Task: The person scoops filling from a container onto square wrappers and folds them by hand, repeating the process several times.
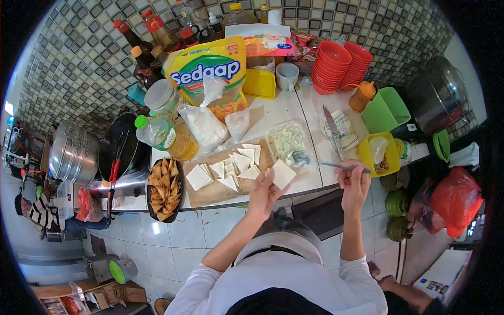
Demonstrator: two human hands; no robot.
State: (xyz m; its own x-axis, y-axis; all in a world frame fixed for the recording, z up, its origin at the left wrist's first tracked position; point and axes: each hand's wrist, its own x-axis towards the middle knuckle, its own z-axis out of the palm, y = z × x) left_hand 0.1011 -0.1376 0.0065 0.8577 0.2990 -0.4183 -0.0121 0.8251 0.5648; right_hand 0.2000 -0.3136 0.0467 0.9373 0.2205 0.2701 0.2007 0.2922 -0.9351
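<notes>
My left hand (pixel 264 193) holds a white square slice (pixel 284 174) between thumb and fingers, above the counter's front edge. In my right hand (pixel 355 186) is the handle of a spoon (pixel 338 166), whose bowl rests in a clear plastic tub (pixel 287 139) of pale, green-flecked filling. Left of the tub, white squares and triangles (pixel 239 163) lie on a wooden board (pixel 205 197). A dark tray (pixel 182 191) of brown folded pieces (pixel 164 189) stands at the board's left. A knife (pixel 333 130) lies to the right of the tub.
Behind the board stand an oil bottle (pixel 165 137), a bag of white powder (pixel 206 127) and a Sedaap packet (pixel 207 71). Red bowls (pixel 332 65), a green container (pixel 386 109) and a yellow container (pixel 379 152) are at the right. Another person's arm (pixel 407 294) shows at the lower right.
</notes>
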